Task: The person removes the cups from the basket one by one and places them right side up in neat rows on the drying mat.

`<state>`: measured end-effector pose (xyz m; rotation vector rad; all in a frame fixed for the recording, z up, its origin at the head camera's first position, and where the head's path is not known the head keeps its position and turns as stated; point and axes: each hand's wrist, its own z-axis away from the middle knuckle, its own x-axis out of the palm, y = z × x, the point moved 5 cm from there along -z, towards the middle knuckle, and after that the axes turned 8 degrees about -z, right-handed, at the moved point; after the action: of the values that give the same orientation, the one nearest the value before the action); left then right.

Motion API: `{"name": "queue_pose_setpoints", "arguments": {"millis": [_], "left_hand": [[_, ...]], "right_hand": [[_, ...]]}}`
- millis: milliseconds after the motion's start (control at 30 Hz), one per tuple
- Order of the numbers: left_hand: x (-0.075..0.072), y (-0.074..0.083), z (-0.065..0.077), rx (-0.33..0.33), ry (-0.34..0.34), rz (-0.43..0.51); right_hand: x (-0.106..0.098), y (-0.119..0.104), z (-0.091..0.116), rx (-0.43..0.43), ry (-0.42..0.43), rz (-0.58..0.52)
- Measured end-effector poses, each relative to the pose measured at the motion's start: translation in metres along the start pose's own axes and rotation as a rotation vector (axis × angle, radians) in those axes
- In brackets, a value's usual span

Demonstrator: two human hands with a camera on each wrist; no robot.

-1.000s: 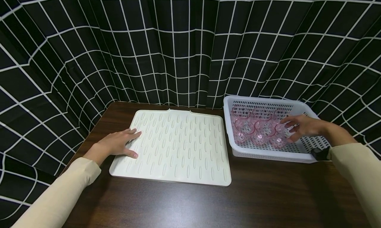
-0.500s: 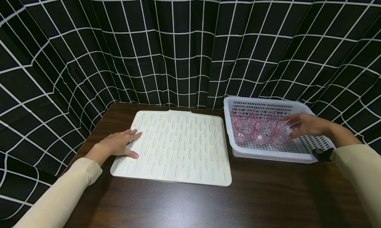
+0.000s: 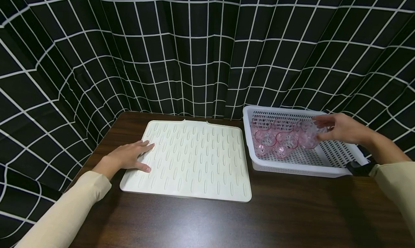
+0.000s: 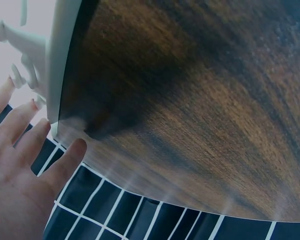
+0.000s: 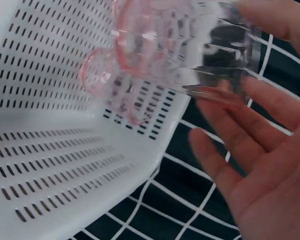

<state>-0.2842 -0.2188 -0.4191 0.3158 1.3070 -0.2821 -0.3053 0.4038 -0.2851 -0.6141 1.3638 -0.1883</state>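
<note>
My right hand point(image 3: 348, 128) grips a clear, faceted cup point(image 5: 210, 55) with a pink rim near its base, fingers on one side and thumb on the other. In the right wrist view the held cup lies tilted, its pink rim pointing away from the palm. Below it, several more pink-rimmed cups point(image 3: 285, 140) stand mouth up in the white perforated basket point(image 3: 298, 169). My left hand point(image 3: 126, 157) rests with spread fingers on the left edge of a white mat point(image 3: 194, 161) patterned with raised oval ridges.
A dark wood table point(image 3: 181, 222) carries the mat on the left and the basket on the right. A black curtain point(image 3: 194, 50) with a white grid hangs close behind and on both sides. The basket's raised walls surround the cups.
My right hand has lifted the front right cup from its place in the basket and moved it up and slightly back. The left hand has stayed on the mat.
</note>
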Motion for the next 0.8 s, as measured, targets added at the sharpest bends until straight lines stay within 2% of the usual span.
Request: {"name": "queue_pose_setpoints", "arguments": {"millis": [200,400,633,800], "left_hand": [[0.0,0.0,0.0,-0.002,0.001,0.0],[0.001,0.001,0.001,0.0,-0.002,0.002],[0.001,0.001,0.0,0.0,-0.007,0.009],[0.0,-0.002,0.0,-0.002,-0.012,0.005]], "right_hand": [[-0.003,-0.025,0.002,-0.027,0.133,-0.026],[0.009,-0.058,0.002,-0.084,0.209,-0.061],[0.028,-0.1,0.001,-0.228,0.273,-0.066],[0.046,-0.125,-0.002,-0.332,0.269,-0.066]]}}
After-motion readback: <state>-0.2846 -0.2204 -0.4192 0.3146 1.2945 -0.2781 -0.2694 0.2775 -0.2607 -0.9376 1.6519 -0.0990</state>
